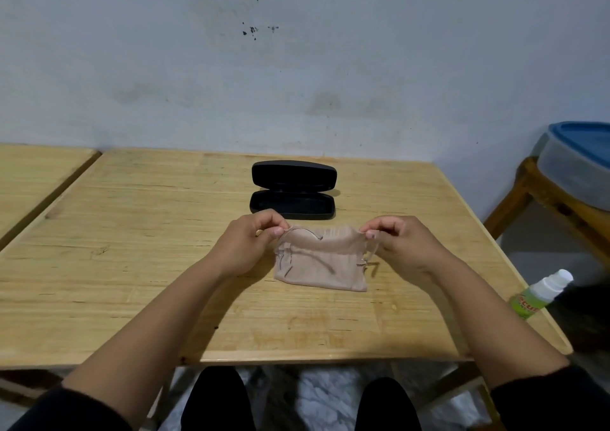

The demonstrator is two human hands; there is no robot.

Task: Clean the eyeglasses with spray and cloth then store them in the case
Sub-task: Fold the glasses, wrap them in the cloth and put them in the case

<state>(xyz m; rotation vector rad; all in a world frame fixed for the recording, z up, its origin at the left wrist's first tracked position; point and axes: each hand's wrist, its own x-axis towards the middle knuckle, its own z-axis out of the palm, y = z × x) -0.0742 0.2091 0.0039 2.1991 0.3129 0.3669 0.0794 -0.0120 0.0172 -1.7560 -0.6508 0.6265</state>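
A beige drawstring pouch (321, 267) lies on the wooden table (132, 249) in front of me. My left hand (246, 244) pinches the left corner of its mouth. My right hand (401, 244) pinches the right corner, so the mouth is stretched between them. Dark curved lines show through the thin fabric, likely the eyeglasses inside. Behind the pouch a black hard case (293, 189) stands open, its lid upright and its tray holding nothing. A green spray bottle (541, 293) with a white cap lies at the table's right edge.
A second wooden table (36, 176) adjoins on the left. At the right stands a wooden stool (548, 206) carrying a grey tub with a blue lid (584, 153). A pale wall rises just behind the table.
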